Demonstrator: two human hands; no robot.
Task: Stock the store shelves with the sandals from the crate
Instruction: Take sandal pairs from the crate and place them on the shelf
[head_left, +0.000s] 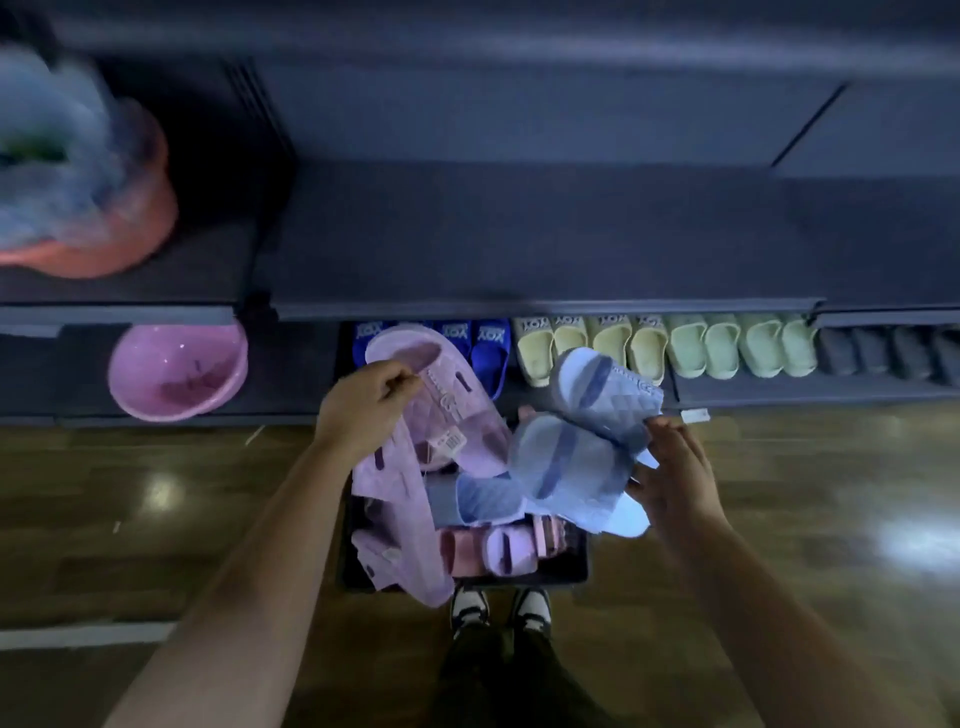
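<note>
My left hand (363, 410) grips a pair of pale purple sandals (441, 410) by the strap, lifted above the dark crate (576, 566) on the floor; a price tag hangs from them. My right hand (670, 473) holds a pair of light blue sandals (582, 457) from their right side, fingers curled under the edge. More blue, pink and purple sandals (498, 545) lie in the crate. The low shelf (779, 392) beyond holds rows of dark blue sandals (488, 348), yellow sandals (587, 345), green sandals (743, 345) and grey sandals (883, 353).
A wide dark shelf (519, 234) runs above the low one. A pink basin (176, 374) sits at lower left, an orange basin (119, 218) with blurred items at upper left. My shoes (498, 610) stand behind the crate on the glossy wood floor (156, 493).
</note>
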